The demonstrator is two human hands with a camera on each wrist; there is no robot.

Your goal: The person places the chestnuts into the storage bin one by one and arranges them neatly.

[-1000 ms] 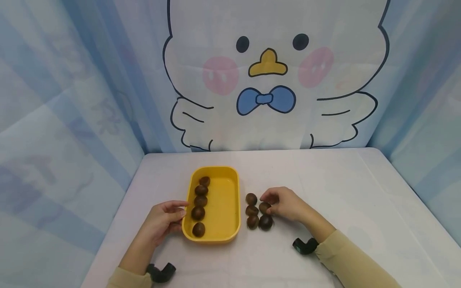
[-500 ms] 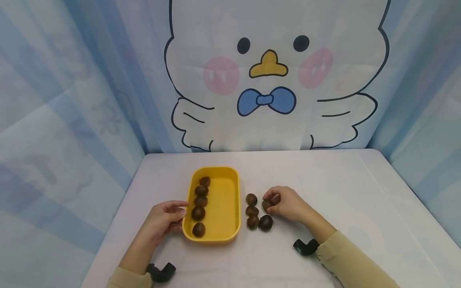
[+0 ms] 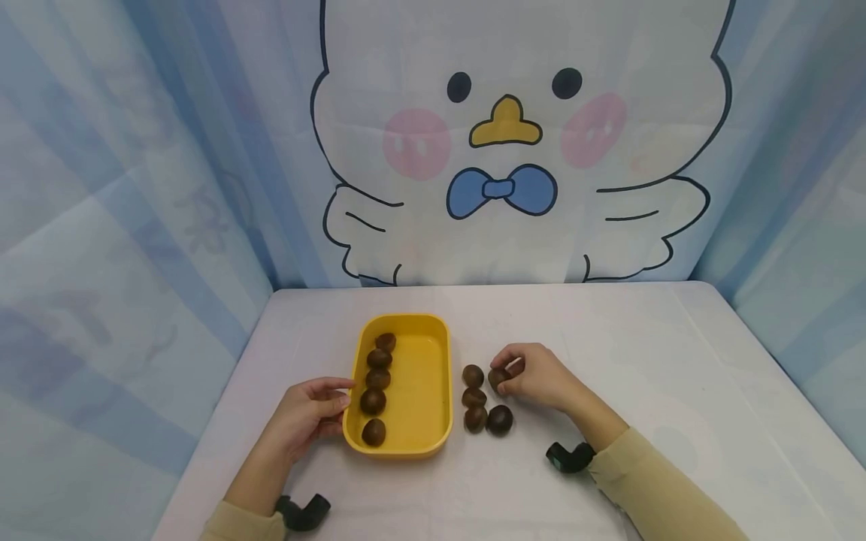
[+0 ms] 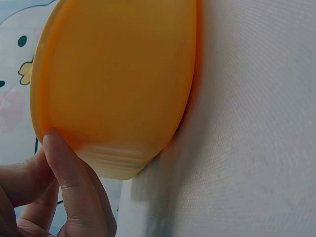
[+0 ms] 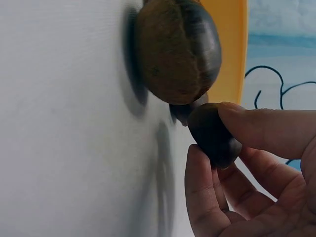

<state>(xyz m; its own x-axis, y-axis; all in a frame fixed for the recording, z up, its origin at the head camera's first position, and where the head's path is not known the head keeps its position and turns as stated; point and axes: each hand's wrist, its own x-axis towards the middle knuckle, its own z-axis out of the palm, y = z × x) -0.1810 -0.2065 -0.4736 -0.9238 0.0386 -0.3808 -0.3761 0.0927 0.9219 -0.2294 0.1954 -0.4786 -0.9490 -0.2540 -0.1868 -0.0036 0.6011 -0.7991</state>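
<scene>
- Two tan sleeves, left (image 3: 246, 524) and right (image 3: 659, 481), reach in from the near side of a white table (image 3: 676, 361), each with a curved black piece at the wrist, left (image 3: 302, 513) and right (image 3: 570, 457).
- The left hand (image 3: 307, 413) holds the left edge of a yellow tray (image 3: 416, 391), its thumb and fingertips together on the rim.
- The tray, rectangular with rounded corners, sits left of the table's middle.
- Five brown chestnuts (image 3: 373, 400) line the tray's left side, from the near-left corner towards the far-left one; the nearest lies slightly apart from the next.
- Four loose chestnuts (image 3: 476, 419) lie on the table just beyond the tray's right edge: three in a column alongside it, and a darker one to the right of the nearest.
- The right hand (image 3: 537, 376) is clamped on a single chestnut (image 3: 498, 378), pinched between thumb and fingers, just right of the column's farthest nut. Whether it touches the table is hard to tell.
- Behind the table's far edge hangs a pale blue backdrop (image 3: 501, 240) bearing a white cartoon bird with pink cheeks, yellow beak and blue bow tie.
</scene>
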